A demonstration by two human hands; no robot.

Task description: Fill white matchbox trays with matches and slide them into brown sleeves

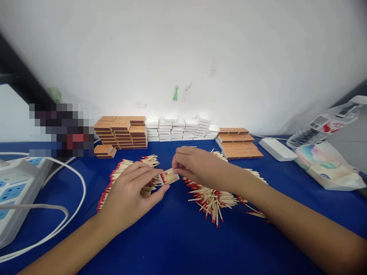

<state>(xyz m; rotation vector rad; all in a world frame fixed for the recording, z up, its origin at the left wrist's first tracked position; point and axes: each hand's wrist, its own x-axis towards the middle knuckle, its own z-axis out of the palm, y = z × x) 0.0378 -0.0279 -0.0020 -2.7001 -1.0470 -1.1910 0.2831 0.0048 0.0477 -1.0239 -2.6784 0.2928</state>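
Bare forearms (272, 208), bare wrists (104, 221), slim fingers (149, 176)

Rear boundary: one plain, pale grey-white wall (160, 49), directly behind the table (183, 244). Wall finish: matt, with a green scrap (176, 93) attached near the centre and a pale smudge (212, 70) above and to its right. Table surface: smooth, uniform dark blue, extending back to the wall. Left boundary: a sloping black frame (23, 57) above a white panel (11, 110); the adjacent area is pixelated. Lighting: even overall; wall brightest low at centre, dimmer toward the upper corners.
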